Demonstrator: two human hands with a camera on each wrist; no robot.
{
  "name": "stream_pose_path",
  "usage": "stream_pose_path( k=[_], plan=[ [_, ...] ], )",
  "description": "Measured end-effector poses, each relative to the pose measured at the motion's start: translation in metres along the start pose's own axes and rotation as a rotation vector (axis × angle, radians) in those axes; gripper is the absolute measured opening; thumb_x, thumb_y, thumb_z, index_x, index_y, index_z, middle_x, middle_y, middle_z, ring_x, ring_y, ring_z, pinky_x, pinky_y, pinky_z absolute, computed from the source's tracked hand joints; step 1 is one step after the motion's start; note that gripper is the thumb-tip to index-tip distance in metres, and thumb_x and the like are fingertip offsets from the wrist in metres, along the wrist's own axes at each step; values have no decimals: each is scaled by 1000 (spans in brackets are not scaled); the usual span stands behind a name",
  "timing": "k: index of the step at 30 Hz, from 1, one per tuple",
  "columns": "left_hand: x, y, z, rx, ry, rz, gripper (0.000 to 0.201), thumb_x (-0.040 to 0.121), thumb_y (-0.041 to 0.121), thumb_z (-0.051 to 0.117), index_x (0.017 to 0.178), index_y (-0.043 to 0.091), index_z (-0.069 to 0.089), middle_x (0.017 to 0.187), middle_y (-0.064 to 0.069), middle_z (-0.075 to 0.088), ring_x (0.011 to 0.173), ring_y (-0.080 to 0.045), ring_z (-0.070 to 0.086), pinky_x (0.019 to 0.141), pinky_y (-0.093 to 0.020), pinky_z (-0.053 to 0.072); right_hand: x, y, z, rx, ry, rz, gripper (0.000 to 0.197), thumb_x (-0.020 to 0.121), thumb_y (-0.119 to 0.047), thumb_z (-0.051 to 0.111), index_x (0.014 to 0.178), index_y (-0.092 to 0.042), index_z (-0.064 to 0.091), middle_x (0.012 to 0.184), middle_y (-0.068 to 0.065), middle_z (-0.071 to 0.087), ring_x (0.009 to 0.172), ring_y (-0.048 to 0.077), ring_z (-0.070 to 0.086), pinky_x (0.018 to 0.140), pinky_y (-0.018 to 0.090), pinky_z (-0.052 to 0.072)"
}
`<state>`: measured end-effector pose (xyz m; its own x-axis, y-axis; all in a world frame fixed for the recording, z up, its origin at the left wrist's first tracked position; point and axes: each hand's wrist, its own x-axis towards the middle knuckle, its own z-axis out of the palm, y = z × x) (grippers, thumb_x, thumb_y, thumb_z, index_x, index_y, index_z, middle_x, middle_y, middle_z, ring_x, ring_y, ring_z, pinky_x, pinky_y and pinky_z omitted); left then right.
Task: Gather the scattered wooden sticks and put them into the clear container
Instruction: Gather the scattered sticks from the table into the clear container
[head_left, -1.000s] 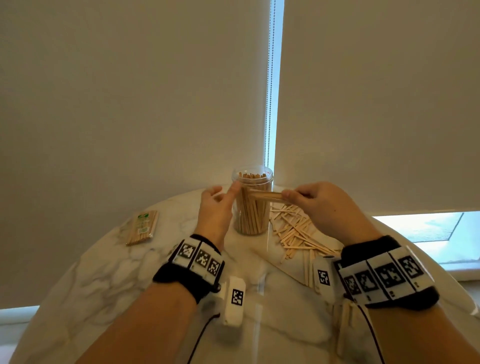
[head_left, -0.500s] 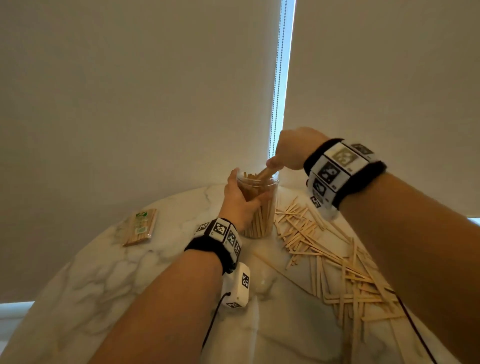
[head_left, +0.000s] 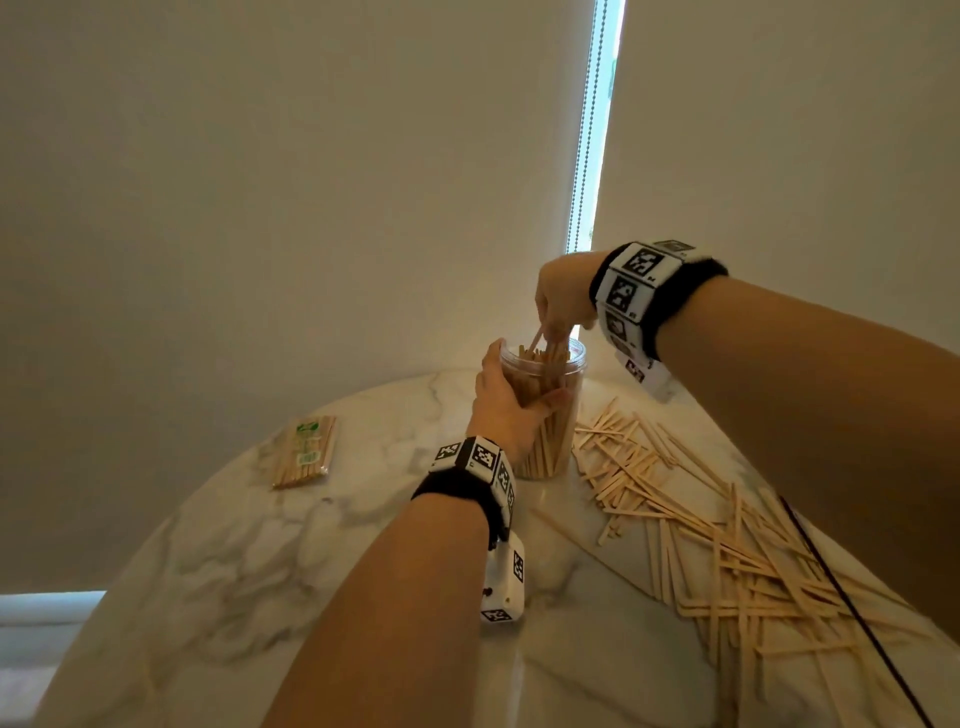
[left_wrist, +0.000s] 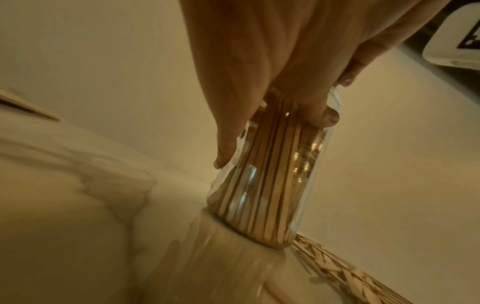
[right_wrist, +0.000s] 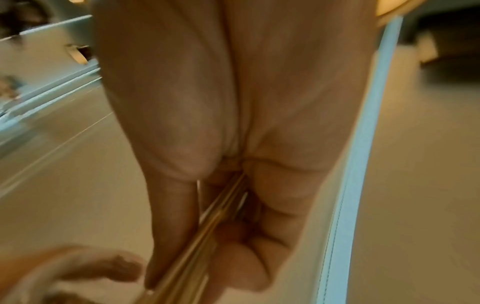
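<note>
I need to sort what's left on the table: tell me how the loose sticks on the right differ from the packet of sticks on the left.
The loose sticks lie scattered and crossing at many angles; the packet of sticks holds its sticks parallel in one tight bundle. The loose sticks are bare, while the packet of sticks is wrapped, with green labels. The loose sticks spread over far more of the table. Both are pale wood and lie flat.

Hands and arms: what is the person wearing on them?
Both arms are bare, with no sleeves. The left hand and right hand each have a black wristband wrapped in white square tiles printed with black pixel patterns. A small white camera box hangs under each wrist, and a thin black cable trails from it.
</note>
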<state>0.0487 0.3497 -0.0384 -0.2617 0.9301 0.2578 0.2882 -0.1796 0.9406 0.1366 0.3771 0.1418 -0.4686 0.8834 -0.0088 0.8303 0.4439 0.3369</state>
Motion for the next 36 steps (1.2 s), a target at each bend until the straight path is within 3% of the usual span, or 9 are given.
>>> stream_pose_path(
  k=[3,7,14,16,21,24,28,33,36],
  plan=[
    [0,-1,1,3,9,1,108,71,46,82,152,39,12,151,-3,38,135,-26,44,112,-51,38,8,6,15,134,16,36,26,94,-24,63,111,-6,70,92,6,69,72,19,59,65,28,49],
    [1,-3,0,7,-1,5,105,72,47,80,151,42,11,150,-4,40,134,-27,45,110,-53,39,6,-1,31,209,50,-3,29,99,-16,55,121,-3,66,119,14,67,109,29,63,87,33,49],
    [1,-5,0,-7,-4,26,106,69,50,80,151,42,12,149,-4,39,135,-27,44,110,-52,40,12,3,26,428,11,-74,32,94,-11,58,125,-10,66,122,10,69,101,24,66,95,37,54],
    [1,-5,1,-22,-3,16,106,70,47,81,151,42,12,150,-4,38,135,-26,44,111,-53,39,9,-3,32,285,-11,-80,37,99,-10,54,135,-11,58,134,9,62,114,23,61,103,34,47],
    [1,-5,2,-7,8,12,105,72,45,80,151,42,11,151,-3,38,136,-26,43,111,-53,39,4,-6,40,522,23,-35,57,105,-50,32,131,-7,58,131,10,60,120,27,57,103,39,42],
    [1,-6,1,-20,1,22,104,74,44,80,151,40,10,149,-2,39,135,-26,44,111,-53,39,-6,12,27,606,-40,-92,66,89,-73,44,117,-17,63,109,-1,68,98,18,68,93,37,52],
    [2,-6,1,-21,3,23,102,76,42,81,152,38,12,147,-3,39,134,-26,44,111,-52,40,-9,27,31,628,-44,-103,12,84,-25,79,95,-22,75,95,-3,76,89,11,73,84,29,58],
    [1,-6,2,-14,6,21,103,75,42,80,152,39,12,148,-4,39,135,-26,44,111,-52,39,0,18,54,495,296,5,6,91,-19,71,94,-17,75,92,0,74,79,11,70,76,24,57],
    [0,-6,1,-17,5,18,100,75,43,80,150,43,13,148,-3,40,134,-26,45,110,-53,40,4,13,56,406,215,-61,24,99,-13,53,110,-16,74,107,-1,72,91,14,63,84,26,51]
  ],
)
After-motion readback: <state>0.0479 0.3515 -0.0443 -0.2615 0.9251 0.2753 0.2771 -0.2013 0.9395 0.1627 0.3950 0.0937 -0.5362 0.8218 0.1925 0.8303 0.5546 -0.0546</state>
